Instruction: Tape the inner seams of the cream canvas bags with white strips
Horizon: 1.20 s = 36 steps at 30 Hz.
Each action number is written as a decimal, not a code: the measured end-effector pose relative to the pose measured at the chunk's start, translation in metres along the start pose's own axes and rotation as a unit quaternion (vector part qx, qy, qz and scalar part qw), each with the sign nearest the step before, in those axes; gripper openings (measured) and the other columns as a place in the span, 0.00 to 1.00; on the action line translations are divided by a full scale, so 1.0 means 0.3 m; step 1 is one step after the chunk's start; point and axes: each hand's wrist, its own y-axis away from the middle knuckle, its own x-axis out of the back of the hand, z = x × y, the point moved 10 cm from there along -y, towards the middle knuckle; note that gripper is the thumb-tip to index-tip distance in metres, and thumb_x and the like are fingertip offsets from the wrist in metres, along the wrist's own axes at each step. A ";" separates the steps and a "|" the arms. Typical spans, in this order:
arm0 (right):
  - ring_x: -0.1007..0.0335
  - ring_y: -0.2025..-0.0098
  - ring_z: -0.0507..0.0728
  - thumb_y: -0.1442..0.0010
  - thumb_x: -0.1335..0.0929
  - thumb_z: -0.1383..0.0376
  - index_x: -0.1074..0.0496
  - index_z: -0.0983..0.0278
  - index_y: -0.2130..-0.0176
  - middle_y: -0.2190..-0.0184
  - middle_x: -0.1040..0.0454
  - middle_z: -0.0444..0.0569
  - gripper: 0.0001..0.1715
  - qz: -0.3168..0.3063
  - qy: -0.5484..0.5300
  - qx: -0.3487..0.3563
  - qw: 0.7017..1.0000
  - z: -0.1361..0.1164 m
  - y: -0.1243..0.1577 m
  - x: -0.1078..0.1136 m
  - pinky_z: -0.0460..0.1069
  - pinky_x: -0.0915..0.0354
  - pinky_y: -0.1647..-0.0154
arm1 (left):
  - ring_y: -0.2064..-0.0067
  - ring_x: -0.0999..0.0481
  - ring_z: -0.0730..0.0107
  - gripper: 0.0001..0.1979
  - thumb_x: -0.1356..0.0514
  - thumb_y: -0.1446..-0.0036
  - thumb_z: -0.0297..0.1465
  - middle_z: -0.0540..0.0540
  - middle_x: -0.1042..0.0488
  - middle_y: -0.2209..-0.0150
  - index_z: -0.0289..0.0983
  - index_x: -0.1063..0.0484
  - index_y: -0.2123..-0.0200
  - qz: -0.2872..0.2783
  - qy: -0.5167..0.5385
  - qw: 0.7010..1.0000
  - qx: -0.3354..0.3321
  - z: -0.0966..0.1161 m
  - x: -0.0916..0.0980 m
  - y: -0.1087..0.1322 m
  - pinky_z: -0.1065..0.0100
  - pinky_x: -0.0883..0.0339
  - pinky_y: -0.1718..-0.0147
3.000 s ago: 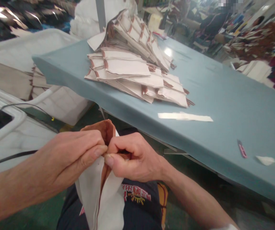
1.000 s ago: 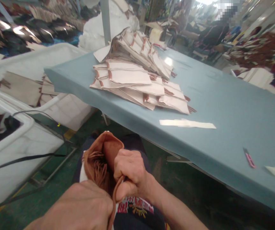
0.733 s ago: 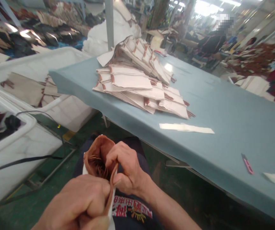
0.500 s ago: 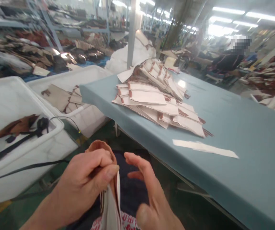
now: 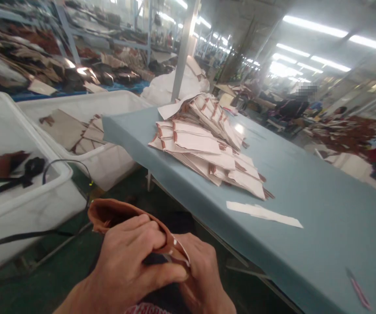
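My left hand (image 5: 132, 257) is closed on a folded brown leather piece (image 5: 107, 210), its thumb stretched along the near side. The piece's left end bulges out in an open loop beyond my knuckles. At its other end, where a pale edge shows, my right hand (image 5: 203, 266) grips it, with the fingertips hidden. Both hands are in front of my body, left of the table edge. A pile of pale pieces with brown edges (image 5: 197, 144) lies on the blue-grey table (image 5: 305, 183).
Two pale strips (image 5: 263, 213) and a pink, pen-like item (image 5: 360, 293) lie on the table. White bins (image 5: 55, 179) holding scraps stand at left, a dark cable (image 5: 24, 239) running past them. A metal post (image 5: 183, 52) rises behind the table. A person (image 5: 289, 107) sits farther back.
My right hand, apart from the piece with fingers spread before, has come in and closed on it. The piece has turned from hanging upright to lying slantwise. The view has shifted slightly right.
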 end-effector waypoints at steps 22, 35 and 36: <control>0.19 0.68 0.60 0.16 0.36 0.47 0.12 0.62 0.56 0.66 0.13 0.51 0.32 -0.022 0.013 -0.239 0.971 0.216 0.029 0.155 0.50 0.26 0.67 | 0.43 0.10 0.39 0.34 0.40 0.24 0.61 0.36 0.11 0.41 0.43 0.22 0.33 -0.069 -0.111 0.983 0.127 -0.423 -0.106 0.279 0.46 0.14 0.44; 0.20 0.73 0.59 0.43 0.18 0.30 0.10 0.65 0.59 0.71 0.13 0.52 0.41 0.058 -0.258 -0.516 0.815 0.369 0.215 0.182 0.51 0.23 0.67 | 0.35 0.15 0.41 0.29 0.35 0.27 0.61 0.42 0.10 0.44 0.47 0.16 0.38 -0.090 -0.042 0.982 0.161 -0.482 -0.035 0.281 0.41 0.24 0.28; 0.20 0.73 0.59 0.43 0.17 0.31 0.10 0.65 0.59 0.71 0.13 0.52 0.40 0.066 -0.258 -0.521 0.811 0.369 0.219 0.184 0.50 0.23 0.67 | 0.35 0.15 0.42 0.29 0.36 0.27 0.60 0.42 0.10 0.44 0.47 0.16 0.38 -0.092 -0.041 0.982 0.159 -0.475 -0.038 0.280 0.41 0.24 0.28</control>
